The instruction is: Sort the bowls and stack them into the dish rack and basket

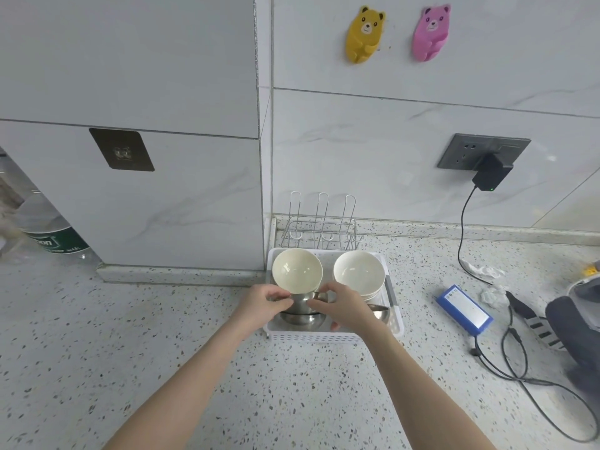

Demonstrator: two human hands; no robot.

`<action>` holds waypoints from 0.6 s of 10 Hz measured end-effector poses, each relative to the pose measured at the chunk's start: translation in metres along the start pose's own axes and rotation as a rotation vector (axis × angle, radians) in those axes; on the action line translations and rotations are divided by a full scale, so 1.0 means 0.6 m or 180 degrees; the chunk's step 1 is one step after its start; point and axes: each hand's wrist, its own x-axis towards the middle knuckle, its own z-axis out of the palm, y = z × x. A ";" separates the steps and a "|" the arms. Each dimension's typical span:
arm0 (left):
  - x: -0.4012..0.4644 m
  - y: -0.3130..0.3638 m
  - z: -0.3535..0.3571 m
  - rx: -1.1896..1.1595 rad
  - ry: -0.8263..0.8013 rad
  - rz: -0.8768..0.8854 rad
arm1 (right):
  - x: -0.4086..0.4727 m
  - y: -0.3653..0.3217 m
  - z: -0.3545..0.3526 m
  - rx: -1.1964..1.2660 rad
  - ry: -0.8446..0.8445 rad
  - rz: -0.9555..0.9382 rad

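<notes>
A white plastic basket [337,336] sits on the speckled counter against the wall corner. At its back left a cream bowl [297,270] leans tilted; at the back right stands a stack of white bowls [358,273]. In the front of the basket lie steel bowls [302,318], stacked, with another steel bowl [380,311] to the right. My left hand [263,303] and my right hand [341,306] both grip the top steel bowl [303,302] by its rim, just under the cream bowl. An empty wire dish rack [321,228] stands behind the basket.
A blue box [464,308], black cables [516,368] and a plugged-in adapter [492,175] lie to the right, with a dark grey object [574,329] at the right edge. A green-labelled bottle [55,241] stands at far left. A wall column juts out left of the basket.
</notes>
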 end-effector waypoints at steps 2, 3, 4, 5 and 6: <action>-0.016 0.007 -0.002 0.0010 0.0354 0.0010 | -0.022 0.001 -0.004 0.0153 0.0249 0.0114; -0.028 0.012 -0.009 -0.0252 0.0507 -0.0029 | -0.041 -0.005 -0.008 0.0078 0.0420 0.0074; -0.047 0.013 -0.023 -0.0534 0.0617 -0.0120 | -0.068 -0.016 -0.015 0.0305 0.0529 -0.0064; -0.065 -0.002 -0.042 -0.0836 0.0729 -0.0264 | -0.096 -0.026 -0.022 0.0696 0.0652 -0.0249; -0.088 -0.019 -0.059 -0.1394 0.0940 -0.0439 | -0.126 -0.045 -0.030 0.0932 0.0697 -0.0530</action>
